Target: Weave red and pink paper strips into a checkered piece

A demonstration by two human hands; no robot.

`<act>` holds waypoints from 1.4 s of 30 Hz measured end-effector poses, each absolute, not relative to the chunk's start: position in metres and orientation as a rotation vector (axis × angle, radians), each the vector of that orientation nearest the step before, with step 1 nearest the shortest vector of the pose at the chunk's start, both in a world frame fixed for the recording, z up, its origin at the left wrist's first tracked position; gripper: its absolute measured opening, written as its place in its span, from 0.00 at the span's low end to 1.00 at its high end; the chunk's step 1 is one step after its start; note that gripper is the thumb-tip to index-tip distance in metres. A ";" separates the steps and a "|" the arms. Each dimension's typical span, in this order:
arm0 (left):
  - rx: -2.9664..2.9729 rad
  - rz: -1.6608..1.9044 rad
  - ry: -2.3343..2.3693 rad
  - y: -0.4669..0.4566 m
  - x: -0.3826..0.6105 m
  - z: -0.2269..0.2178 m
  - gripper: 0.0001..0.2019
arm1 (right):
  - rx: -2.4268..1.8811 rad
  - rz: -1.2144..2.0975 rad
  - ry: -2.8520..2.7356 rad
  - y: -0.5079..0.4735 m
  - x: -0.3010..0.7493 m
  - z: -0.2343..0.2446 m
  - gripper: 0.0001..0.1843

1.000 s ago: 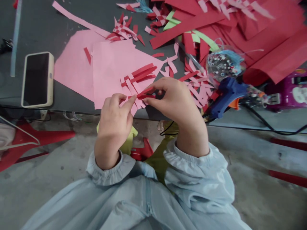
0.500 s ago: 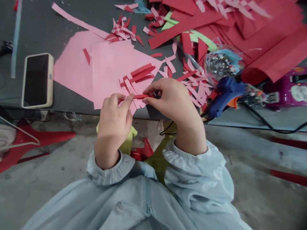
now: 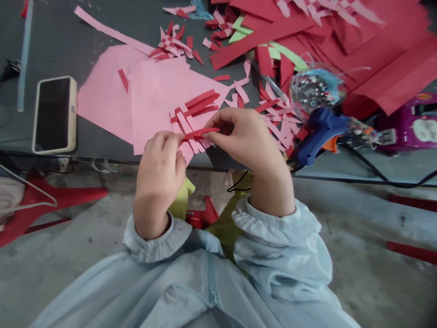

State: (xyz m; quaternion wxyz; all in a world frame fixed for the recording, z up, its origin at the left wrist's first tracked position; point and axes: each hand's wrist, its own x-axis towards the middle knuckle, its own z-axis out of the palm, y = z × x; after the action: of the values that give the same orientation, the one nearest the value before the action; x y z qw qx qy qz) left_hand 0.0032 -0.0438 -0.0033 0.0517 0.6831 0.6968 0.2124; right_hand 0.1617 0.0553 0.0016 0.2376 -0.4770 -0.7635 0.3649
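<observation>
My left hand (image 3: 160, 166) and my right hand (image 3: 247, 136) both pinch a thin red paper strip (image 3: 200, 132), one at each end, just above the table's near edge. Under the strip lies a partly woven patch of pink and red strips (image 3: 191, 114), resting on a pink paper sheet (image 3: 157, 98). The fingers of both hands are closed on the strip. Pale blue sleeves cover both wrists.
A phone (image 3: 53, 114) lies on the dark table (image 3: 51, 41) at the left. A blue glue gun (image 3: 319, 132) with its cable sits right of my hands, behind it a clear bag of beads (image 3: 314, 91). Red paper sheets (image 3: 375, 41) and cut scraps fill the back right.
The red strip has risen slightly and tilted up at its right end. My left hand's fingers have closed further over its left end; both hands stay in place.
</observation>
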 end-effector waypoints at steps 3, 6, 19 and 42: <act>2.128 0.700 2.080 -0.044 0.003 -0.002 0.15 | -1.275 1.036 -2.053 0.055 0.161 0.000 0.07; 2.179 0.693 2.001 -0.044 0.003 -0.003 0.16 | -1.251 1.050 -2.025 0.056 0.160 -0.002 0.06; 2.192 0.514 2.048 -0.035 0.010 -0.013 0.20 | -1.207 0.984 -1.978 0.055 0.164 0.002 0.02; 2.050 0.583 2.232 -0.031 0.023 -0.012 0.16 | -1.353 0.548 -2.258 0.041 0.163 -0.007 0.03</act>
State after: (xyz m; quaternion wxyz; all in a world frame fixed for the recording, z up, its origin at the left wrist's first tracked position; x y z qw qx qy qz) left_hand 0.0229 -0.0308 -0.0117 0.0277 0.6640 0.7230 0.1889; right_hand 0.1632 0.0410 -0.0074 0.2244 -0.4905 -0.8184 0.1984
